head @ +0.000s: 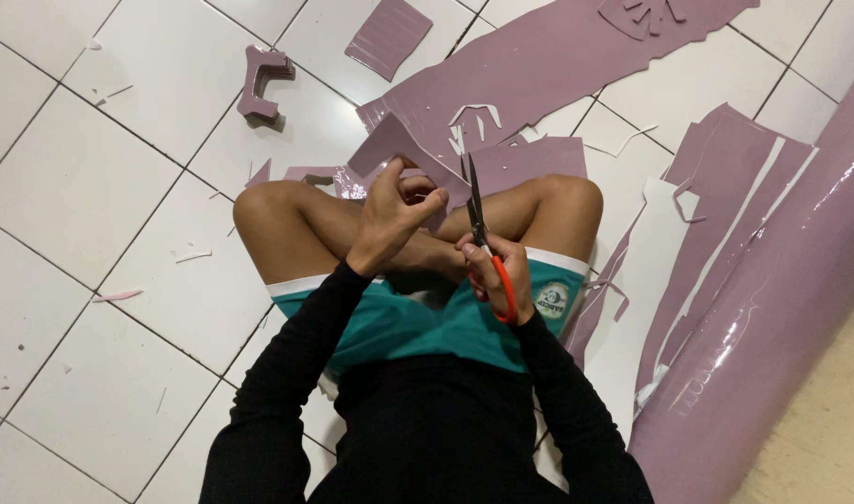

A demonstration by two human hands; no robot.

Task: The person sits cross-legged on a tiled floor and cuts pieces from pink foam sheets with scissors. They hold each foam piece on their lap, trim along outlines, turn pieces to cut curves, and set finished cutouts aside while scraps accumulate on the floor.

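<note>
Head cam: my left hand (394,210) pinches a mauve vinyl piece (389,145) over my knees, right hand (492,271) grips orange-handled scissors (478,224), blades up. Offcuts (539,65) litter the tiled floor (91,187); roll (772,327) on the floor's right edge.

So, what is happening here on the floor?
A person sits cross-legged on the white tiled floor and cuts mauve sheet material. The left hand holds up a mauve piece, and the right hand holds red-handled scissors, blades open and pointing up beside it. Offcuts, a stack of cut shapes and a large mauve roll lie around.
</note>
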